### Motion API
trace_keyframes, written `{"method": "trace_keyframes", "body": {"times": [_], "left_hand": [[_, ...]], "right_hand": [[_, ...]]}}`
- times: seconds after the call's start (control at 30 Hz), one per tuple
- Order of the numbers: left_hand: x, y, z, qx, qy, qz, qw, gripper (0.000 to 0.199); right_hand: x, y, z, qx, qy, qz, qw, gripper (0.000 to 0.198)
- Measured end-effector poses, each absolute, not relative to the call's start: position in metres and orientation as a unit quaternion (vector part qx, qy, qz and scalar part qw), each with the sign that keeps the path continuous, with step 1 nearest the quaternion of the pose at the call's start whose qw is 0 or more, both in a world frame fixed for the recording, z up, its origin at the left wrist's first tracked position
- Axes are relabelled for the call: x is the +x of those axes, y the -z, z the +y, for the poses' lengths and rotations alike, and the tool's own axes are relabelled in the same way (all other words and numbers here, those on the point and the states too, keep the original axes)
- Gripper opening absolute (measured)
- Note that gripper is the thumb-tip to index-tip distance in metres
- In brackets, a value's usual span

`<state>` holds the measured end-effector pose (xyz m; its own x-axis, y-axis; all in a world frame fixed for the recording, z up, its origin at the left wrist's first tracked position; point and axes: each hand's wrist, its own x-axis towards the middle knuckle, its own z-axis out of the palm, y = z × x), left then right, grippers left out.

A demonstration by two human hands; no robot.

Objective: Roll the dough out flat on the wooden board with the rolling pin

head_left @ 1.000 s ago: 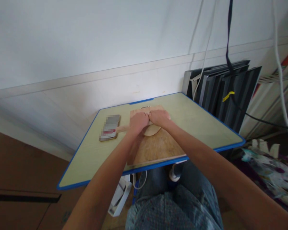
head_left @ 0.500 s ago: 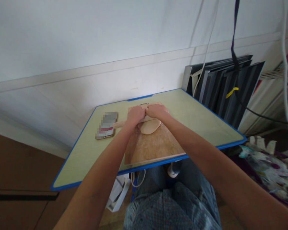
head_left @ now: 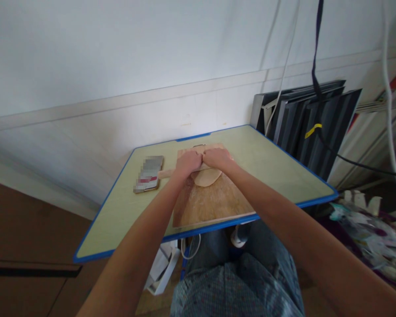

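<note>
A wooden rolling pin [head_left: 165,173] lies across a flat, roundish sheet of dough [head_left: 207,178], its left end sticking out past the board. My left hand [head_left: 189,161] is closed around the pin's middle part. Beside it, almost touching, my right hand [head_left: 217,157] is closed on the pin too. Both hands hide most of the pin and the far part of the dough. Under the dough is a wooden board [head_left: 214,202] with pale, floury-looking marks, its near edge close to the table's front edge.
The pale green table [head_left: 277,167] has a blue rim and stands by a white wall [head_left: 171,112]. A phone-like object [head_left: 151,172], partly blurred out, lies left of the board. Dark panels [head_left: 312,119] lean at the right, with hanging cables [head_left: 317,75] nearby. Plastic bags [head_left: 376,229] lie at lower right.
My hands and the rolling pin have come slightly nearer to me over the dough, so a bit less of its near part shows. The view has also shifted a little.
</note>
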<state>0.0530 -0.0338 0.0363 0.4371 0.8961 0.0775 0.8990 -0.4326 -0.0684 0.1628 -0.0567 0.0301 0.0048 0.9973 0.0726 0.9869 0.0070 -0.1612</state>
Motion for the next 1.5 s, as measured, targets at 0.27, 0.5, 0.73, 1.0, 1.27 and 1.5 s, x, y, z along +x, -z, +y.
{"method": "trace_keyframes", "body": {"times": [0.27,0.5,0.73,1.0,1.27,1.5], "left_hand": [[0.053,-0.038,-0.044,-0.837,0.017,-0.545,0.038,0.043],[0.053,-0.038,-0.044,-0.828,0.030,-0.559,0.031,0.046],[0.053,-0.037,-0.045,-0.824,0.046,-0.564,0.035,0.046],[0.053,-0.038,-0.047,-0.820,0.057,-0.567,0.043,0.047],[0.053,-0.038,-0.048,-0.818,0.065,-0.570,0.043,0.045],[0.054,-0.037,-0.047,-0.820,0.066,-0.567,0.049,0.045]], "right_hand": [[0.162,-0.027,-0.064,-0.690,-0.018,-0.718,0.085,0.041],[0.161,-0.029,-0.067,-0.694,-0.023,-0.714,0.090,0.041],[0.159,-0.032,-0.069,-0.701,-0.027,-0.707,0.094,0.042],[0.159,-0.031,-0.070,-0.701,-0.017,-0.705,0.107,0.042],[0.157,-0.033,-0.072,-0.706,-0.021,-0.699,0.108,0.042],[0.157,-0.033,-0.073,-0.705,-0.017,-0.701,0.107,0.041]]}}
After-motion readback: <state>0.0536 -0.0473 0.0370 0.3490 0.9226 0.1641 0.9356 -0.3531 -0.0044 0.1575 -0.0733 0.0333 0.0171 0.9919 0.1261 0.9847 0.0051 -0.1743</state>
